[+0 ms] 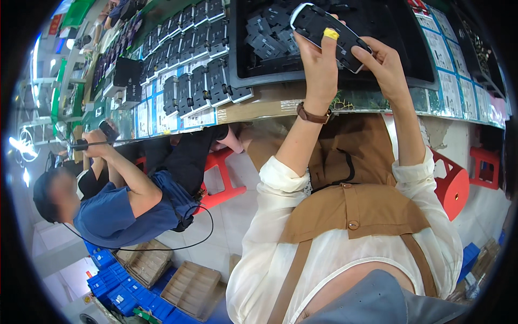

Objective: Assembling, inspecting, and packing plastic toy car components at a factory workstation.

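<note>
Both my hands grip one long black piece with a white rim [317,24], which looks like the underside of a toy car. My left hand [319,62] has hold of its left end, with a yellow wrap round the thumb, which lies on the black face. At the other end my right hand [384,66] pinches the near right corner between thumb and fingers. Beneath the piece is a large black tray [345,80], in which several loose flat black parts [266,39] lie heaped on the left side.
Rows of similar black-and-white pieces [208,81] cover the bench left of the tray. A black box [127,81] stands farther left. A co-worker in a blue shirt [110,216] sits at my left. Red stools [218,181], blue bins [121,289] and brown trays [190,289] are on the floor.
</note>
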Motion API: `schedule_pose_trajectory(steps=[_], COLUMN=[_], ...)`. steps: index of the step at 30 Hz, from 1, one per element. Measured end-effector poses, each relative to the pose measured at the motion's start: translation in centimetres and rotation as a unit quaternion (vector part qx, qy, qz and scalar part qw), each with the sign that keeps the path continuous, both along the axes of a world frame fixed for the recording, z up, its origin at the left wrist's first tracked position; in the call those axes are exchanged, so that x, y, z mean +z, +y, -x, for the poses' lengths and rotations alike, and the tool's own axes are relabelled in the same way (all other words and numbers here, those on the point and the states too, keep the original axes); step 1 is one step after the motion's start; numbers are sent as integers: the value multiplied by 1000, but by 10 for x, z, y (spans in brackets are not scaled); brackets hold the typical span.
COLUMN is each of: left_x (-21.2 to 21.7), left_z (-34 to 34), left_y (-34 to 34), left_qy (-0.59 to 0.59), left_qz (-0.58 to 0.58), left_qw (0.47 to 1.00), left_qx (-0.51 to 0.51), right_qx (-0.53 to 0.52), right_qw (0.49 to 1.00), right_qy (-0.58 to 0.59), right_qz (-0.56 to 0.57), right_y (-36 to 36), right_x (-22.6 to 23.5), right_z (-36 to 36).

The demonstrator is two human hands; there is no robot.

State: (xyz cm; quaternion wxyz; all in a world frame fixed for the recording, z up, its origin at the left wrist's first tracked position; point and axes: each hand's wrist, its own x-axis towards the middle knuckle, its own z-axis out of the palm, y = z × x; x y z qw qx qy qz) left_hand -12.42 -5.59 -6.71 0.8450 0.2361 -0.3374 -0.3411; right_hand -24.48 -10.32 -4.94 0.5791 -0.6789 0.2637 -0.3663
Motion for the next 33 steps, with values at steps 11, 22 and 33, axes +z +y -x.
schedule_pose_trajectory(steps=[11,22,33], left_x=[39,-19,-54], left_z=[-51,-412,-455], left_y=[63,246,265], left_qy=[-74,-337,-755], left_qz=[-114,-477,-425], left_qw=[981,677,446], left_qx=[135,449,224], right_qx=[20,-159,-201], right_qw=[994,967,965], right_qy=[10,144,163], right_qz=[106,139,46], right_y=[27,-62,-81], right_x=[29,-9,-2], right_z=[-8,143,174])
